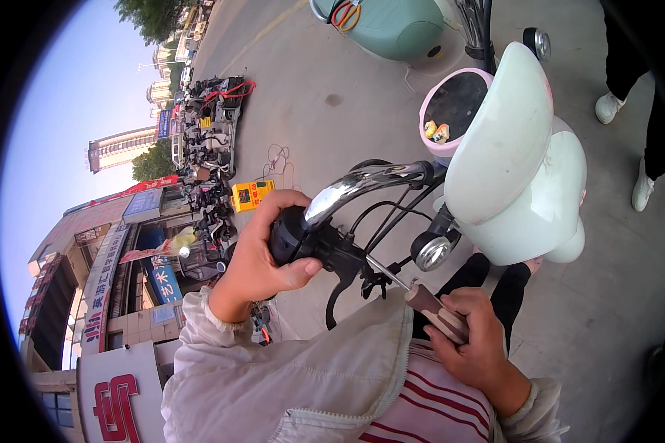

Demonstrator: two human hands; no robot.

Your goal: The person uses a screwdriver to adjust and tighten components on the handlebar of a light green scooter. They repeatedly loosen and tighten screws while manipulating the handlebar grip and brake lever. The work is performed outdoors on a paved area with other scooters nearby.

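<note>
**Left hand (262,255) grasps the black control housing (287,235); right hand (480,343) holds a screwdriver (430,306) up to it**

The left hand is wrapped around the outer side of the control housing, its thumb lying across the near face. The housing sits directly in that palm, to the left of the right hand and higher in the view. The right hand is closed around the screwdriver's brown handle, and the metal shaft points up and left from the fingers to the housing's near side. Whether the tip sits in a screw cannot be told.

Just below the housing hangs a black brake lever (338,299), near the left thumb. A curved chrome handlebar (366,177) runs from the housing up and right, with black cables (391,221) beneath it. Right of the shaft is a round lamp (431,252), beside a pale mint fairing (502,140). Behind the fairing's upper left edge is a dark panel with a pink rim (458,100).

Farther out, a yellow box (250,195) stands on the pavement (332,125), left of the handlebar and near a row of parked scooters (208,140). At the right, another person's white shoes (609,108) rest on the ground.
</note>
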